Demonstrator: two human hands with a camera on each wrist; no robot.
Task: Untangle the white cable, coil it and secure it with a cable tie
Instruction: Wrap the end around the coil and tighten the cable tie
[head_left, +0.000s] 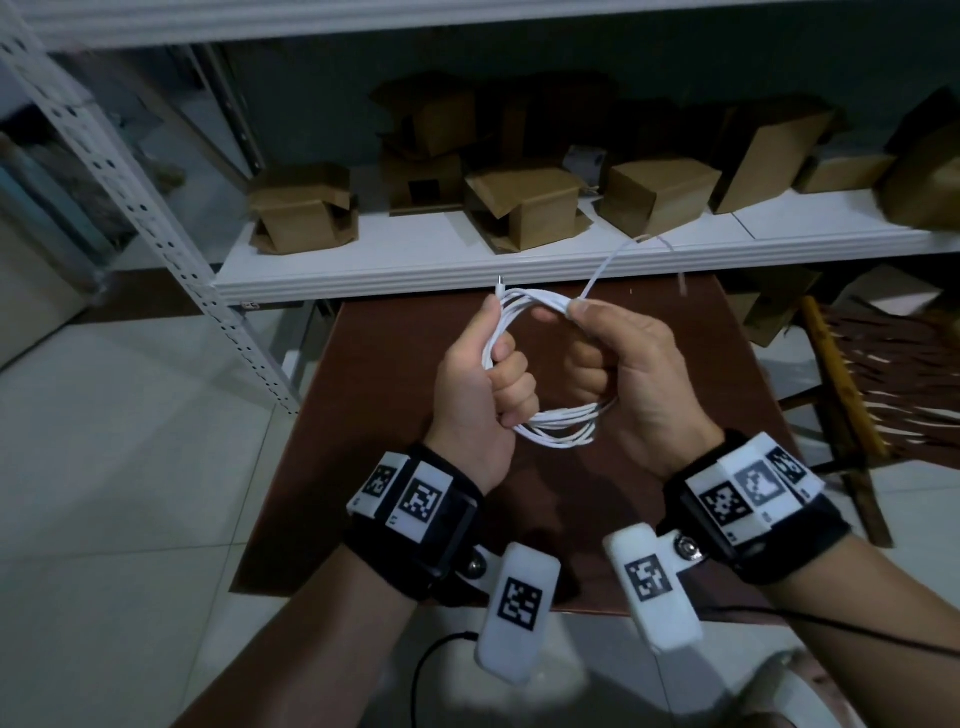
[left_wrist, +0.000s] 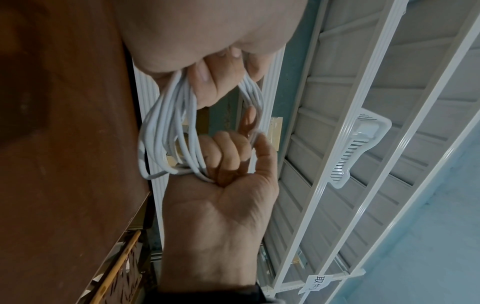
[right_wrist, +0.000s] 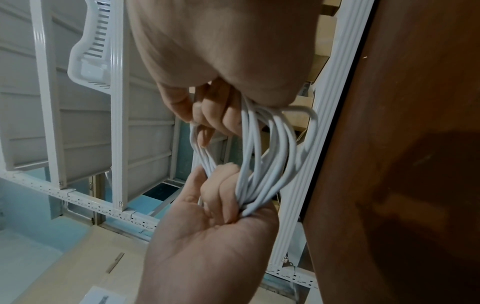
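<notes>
- White cable (head_left: 545, 358) hangs as a coil of several loops, held in the air between both hands over the brown table (head_left: 374, 467).
- Left hand (head_left: 478, 395) has its fingers curled round the left side of the coil, thumb lying up along the strands; a small connector end pokes up just above that thumb.
- Right hand (head_left: 628, 374) pinches the top of the coil between thumb and forefinger, its other fingers curled round the right side of the loops.
- From that pinch a loose length of cable rises up and to the right, blurred, in front of the shelf edge.
- Both wrists wear black bands carrying white blocks printed with square markers.
- Behind the table, a white shelf (head_left: 415, 260) bears several brown cardboard boxes (head_left: 304, 213).
- Right of the table stands a wooden chair (head_left: 852, 400) with a woven seat.
</notes>
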